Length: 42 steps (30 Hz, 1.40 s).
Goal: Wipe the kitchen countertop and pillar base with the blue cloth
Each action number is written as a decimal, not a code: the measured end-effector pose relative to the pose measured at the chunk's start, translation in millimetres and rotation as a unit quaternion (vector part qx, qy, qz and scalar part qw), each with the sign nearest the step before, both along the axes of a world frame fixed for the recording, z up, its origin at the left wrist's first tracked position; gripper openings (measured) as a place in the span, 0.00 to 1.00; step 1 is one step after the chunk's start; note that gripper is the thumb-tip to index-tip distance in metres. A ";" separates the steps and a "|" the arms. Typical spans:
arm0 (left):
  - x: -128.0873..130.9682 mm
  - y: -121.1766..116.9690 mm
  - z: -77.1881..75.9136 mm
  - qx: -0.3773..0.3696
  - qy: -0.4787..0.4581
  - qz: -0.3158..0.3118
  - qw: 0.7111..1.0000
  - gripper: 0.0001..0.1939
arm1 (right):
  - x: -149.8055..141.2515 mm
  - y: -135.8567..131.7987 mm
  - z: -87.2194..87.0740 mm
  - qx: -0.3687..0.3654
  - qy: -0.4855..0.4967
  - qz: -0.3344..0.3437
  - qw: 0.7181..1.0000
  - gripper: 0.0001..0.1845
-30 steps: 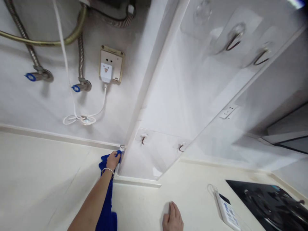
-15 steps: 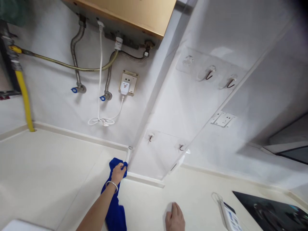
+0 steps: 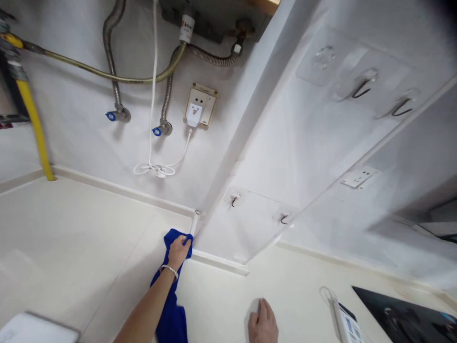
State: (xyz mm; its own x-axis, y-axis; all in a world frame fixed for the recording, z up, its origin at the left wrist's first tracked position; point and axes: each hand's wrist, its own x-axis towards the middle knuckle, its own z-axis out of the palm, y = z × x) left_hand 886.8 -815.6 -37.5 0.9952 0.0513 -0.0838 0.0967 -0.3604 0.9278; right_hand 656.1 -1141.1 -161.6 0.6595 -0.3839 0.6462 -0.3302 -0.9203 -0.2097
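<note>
My left hand (image 3: 179, 251), with a silver bangle at its wrist, is closed on a blue cloth (image 3: 173, 317). It presses the bunched top of the cloth into the corner where the counter meets the white pillar (image 3: 217, 233). The rest of the cloth trails down under my forearm toward the bottom edge. My right hand (image 3: 263, 324) rests on the cream countertop (image 3: 217, 295) with its fingers stretched forward and nothing in them.
A plugged socket (image 3: 201, 105), a white cord (image 3: 153, 95), valves (image 3: 119, 116) and a yellow hose (image 3: 34, 126) line the wall. Clear hooks (image 3: 234, 200) stick to the pillar. Right stand a white device (image 3: 345, 321) and black hob (image 3: 403, 314); a white object (image 3: 39, 329) lies lower left.
The view has tilted down and come closer to the wall, so the heater has nearly left the top. My left hand stays on the cloth at the corner; the right hand has hardly moved.
</note>
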 end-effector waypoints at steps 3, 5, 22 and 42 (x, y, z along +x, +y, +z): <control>16.8 -3.2 2.5 -0.005 0.011 -0.005 1.000 0.10 | -0.5 -1.4 -1.5 -0.019 0.008 0.005 1.000 0.26; 27.1 -4.5 3.0 -0.008 0.016 -0.009 1.000 0.08 | -1.8 -3.3 -3.5 -0.022 0.014 -0.010 1.000 0.26; 104.8 -33.7 9.1 0.087 0.027 0.020 0.996 0.17 | -5.6 -1.6 -7.4 0.027 0.055 -0.027 0.998 0.26; 13.1 -1.3 22.2 0.137 -0.081 -0.028 0.987 0.08 | 10.8 17.4 8.9 0.079 0.017 -0.037 0.996 0.26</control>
